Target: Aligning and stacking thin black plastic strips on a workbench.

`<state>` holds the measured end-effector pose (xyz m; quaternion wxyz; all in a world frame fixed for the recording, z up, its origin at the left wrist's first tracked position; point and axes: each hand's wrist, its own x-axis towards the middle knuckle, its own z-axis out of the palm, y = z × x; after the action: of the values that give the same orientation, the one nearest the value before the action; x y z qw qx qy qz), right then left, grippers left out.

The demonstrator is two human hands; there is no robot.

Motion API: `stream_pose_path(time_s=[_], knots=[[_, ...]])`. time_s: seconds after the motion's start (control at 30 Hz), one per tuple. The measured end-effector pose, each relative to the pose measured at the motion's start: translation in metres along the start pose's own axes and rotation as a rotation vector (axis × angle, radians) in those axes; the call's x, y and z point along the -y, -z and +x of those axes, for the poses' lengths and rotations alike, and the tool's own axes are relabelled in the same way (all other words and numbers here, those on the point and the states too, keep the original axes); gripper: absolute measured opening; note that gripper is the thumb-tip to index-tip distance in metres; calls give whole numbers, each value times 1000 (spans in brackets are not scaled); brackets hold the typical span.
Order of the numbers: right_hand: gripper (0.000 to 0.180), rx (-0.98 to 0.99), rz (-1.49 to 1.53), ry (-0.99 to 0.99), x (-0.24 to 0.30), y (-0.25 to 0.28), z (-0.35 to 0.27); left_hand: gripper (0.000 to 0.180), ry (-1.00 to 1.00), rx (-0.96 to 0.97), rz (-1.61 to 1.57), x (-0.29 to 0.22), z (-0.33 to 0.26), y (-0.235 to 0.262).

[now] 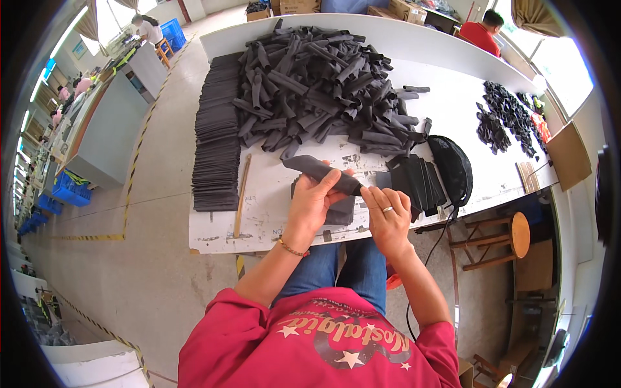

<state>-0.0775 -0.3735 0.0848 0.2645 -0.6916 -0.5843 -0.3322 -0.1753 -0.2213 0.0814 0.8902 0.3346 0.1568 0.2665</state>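
Note:
My left hand is closed around a dark grey fabric tube, its far end pointing up and left above the table. At the tube's other end, the fingers of my right hand are pinched together on the edge. Beneath my hands lies a small flat stack of dark fabric pieces, partly hidden by the left hand. Right of my right hand sits another stack of flat dark pieces, fanned slightly. Beyond both hands rises a large heap of similar dark fabric tubes.
A long row of flat dark pieces lines the white table's left side, beside a wooden stick. A black rounded object with a cord stands right. Small dark pieces lie farther right, near a wooden stool. Other people work beyond.

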Motion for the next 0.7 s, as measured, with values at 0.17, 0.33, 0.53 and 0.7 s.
stream_pose_path(time_s=[0.17, 0.33, 0.53, 0.7], knots=[[36, 15, 11, -19, 10, -12, 1, 44, -30, -58, 79, 10, -3, -5], [39, -11, 52, -134, 22, -20, 0, 56, -34, -40, -7, 5, -4, -3], [43, 3, 47, -158, 27, -25, -3, 52, -150, -47, 4, 24, -3, -1], [45, 67, 21, -185, 31, -33, -7, 37, -64, -57, -53, 21, -3, 5]])
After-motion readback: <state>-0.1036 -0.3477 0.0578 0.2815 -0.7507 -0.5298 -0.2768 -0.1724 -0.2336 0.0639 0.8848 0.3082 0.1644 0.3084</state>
